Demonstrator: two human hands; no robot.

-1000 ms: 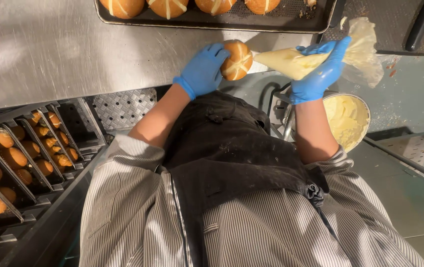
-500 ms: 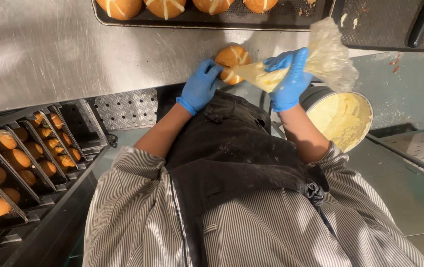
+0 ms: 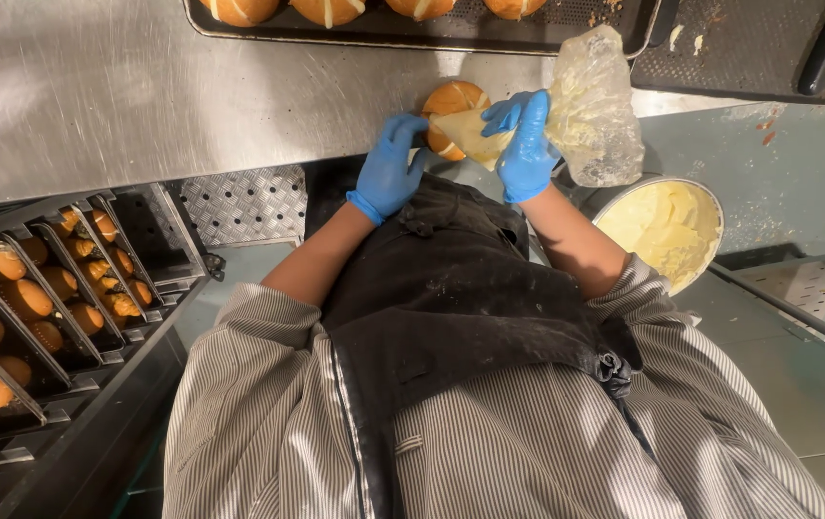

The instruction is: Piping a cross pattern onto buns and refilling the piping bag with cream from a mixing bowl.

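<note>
Bun [image 3: 451, 101]: round, golden, near the front edge of the steel worktop [image 3: 143, 86], right by the body.
Feel: likely soft and light; easy to squash, so best held gently round the sides.
Left hand [image 3: 388, 168]: blue glove, fingers [image 3: 403, 130] half curled against the bun's side, steadying it.
Piping bag [image 3: 586, 106]: clear, crinkly, part full of pale yellow cream; tip pressed to the bun. Looks squishy and likely slippery; best squeezed from the fat end.
Right hand [image 3: 526, 144]: blue glove, fingers closed round the bag's thin end, just behind the tip.
Bowl [image 3: 667, 226]: metal, full of the same yellow cream, down low to the right, near the right arm.
Tray [image 3: 432, 34]: dark, at the far side of the worktop, with more buns in a row.
Rack [image 3: 37, 308]: down to the left, with shelves of small golden buns.
Second tray [image 3: 759, 48]: dark, no buns seen, far right.
In the way: nothing between hands and bun; bowl sits close to the right elbow.
</note>
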